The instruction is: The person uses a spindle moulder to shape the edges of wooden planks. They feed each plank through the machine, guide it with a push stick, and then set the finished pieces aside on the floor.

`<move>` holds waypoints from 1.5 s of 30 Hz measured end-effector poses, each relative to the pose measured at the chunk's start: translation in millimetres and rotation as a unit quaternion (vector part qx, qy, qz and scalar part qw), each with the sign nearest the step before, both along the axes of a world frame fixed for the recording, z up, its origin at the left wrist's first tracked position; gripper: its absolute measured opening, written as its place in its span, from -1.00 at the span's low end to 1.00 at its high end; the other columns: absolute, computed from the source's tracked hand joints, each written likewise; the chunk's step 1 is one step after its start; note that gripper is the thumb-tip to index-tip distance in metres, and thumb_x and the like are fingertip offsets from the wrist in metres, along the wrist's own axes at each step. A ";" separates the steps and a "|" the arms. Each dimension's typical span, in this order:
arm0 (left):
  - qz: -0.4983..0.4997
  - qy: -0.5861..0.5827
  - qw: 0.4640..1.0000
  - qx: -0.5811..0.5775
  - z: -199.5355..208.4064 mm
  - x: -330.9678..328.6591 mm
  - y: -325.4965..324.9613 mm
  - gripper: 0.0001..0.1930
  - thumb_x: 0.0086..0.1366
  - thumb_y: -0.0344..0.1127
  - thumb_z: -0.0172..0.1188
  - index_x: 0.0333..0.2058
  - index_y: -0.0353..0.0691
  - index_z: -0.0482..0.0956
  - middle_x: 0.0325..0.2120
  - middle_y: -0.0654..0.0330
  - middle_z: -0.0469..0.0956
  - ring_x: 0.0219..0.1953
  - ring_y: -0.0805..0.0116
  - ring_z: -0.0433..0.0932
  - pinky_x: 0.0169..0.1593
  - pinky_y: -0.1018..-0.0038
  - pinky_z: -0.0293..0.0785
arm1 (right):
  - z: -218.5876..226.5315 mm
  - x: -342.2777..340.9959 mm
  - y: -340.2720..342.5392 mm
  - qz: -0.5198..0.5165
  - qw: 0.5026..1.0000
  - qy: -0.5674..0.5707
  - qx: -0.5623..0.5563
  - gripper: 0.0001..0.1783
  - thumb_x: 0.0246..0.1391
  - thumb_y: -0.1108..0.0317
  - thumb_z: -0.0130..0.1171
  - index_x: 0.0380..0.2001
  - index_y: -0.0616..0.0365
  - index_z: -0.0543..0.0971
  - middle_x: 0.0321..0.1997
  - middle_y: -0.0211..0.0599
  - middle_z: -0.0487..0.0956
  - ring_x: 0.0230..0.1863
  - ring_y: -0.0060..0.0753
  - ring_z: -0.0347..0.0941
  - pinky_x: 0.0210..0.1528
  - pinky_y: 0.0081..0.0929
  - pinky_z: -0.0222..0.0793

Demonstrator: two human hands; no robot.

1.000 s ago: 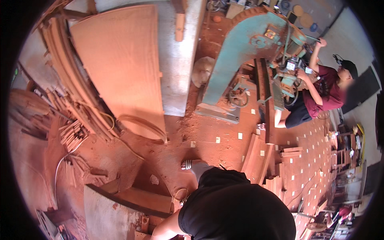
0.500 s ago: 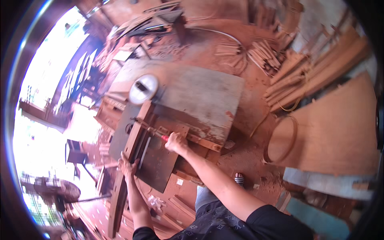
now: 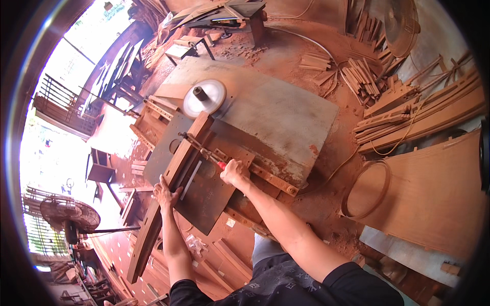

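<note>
At the left side of the saw table (image 3: pixel 286 117), the left hand (image 3: pixel 164 194) lies half open on the long plank (image 3: pixel 171 188), pressing without gripping. To the right, the right hand (image 3: pixel 234 172) is closed around a red-handled clamp (image 3: pixel 204 152). If the clamp slips, I think the plank can shift toward the round blade (image 3: pixel 204 98).

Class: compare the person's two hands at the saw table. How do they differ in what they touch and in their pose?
The left hand lies on the long wooden plank, fingers spread; the right hand closes around a red-handled clamp bar. The left hand sits near the table's edge; the right hand reaches further in over it. Both are bare and rest on the same sliding jig.
</note>
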State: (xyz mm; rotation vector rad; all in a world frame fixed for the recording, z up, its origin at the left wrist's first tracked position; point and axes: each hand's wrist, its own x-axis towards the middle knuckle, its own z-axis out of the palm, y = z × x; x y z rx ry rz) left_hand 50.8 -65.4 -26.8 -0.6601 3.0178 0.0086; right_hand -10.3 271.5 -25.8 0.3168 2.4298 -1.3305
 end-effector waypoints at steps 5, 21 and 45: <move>-0.038 0.003 0.999 0.000 10.5 -53.2 35.3 0.28 0.06 0.28 0.55 0.60 0.06 -0.05 0.33 -0.14 0.27 0.40 -0.27 0.24 0.43 -0.36 0.04 | -97.7 -34.6 -3.9 -0.040 0.984 0.173 0.021 -0.65 0.28 0.14 0.21 -0.40 0.23 0.49 -0.42 0.17 0.48 -0.30 0.09 0.58 -0.25 0.05 0.42; 0.014 -0.037 0.999 0.000 8.5 -12.5 11.5 0.29 0.07 0.26 0.54 0.61 0.08 -0.10 0.37 -0.14 0.23 0.41 -0.30 0.24 0.43 -0.37 0.06 | -95.8 -19.8 -29.5 0.108 0.990 -0.050 -0.080 -0.22 0.26 0.15 0.21 0.22 0.68 0.22 0.34 0.90 0.11 0.45 0.59 0.20 0.52 0.26 0.03; -0.019 -0.020 1.000 0.007 10.5 -47.4 25.9 0.27 0.08 0.22 0.55 0.61 0.08 -0.08 0.39 -0.13 0.24 0.43 -0.27 0.24 0.45 -0.33 0.08 | -69.9 -42.4 -9.5 0.022 0.988 -0.084 -0.130 -0.36 0.28 0.21 0.13 0.04 0.80 0.43 0.37 0.85 0.25 0.54 0.57 0.13 0.66 0.22 -0.22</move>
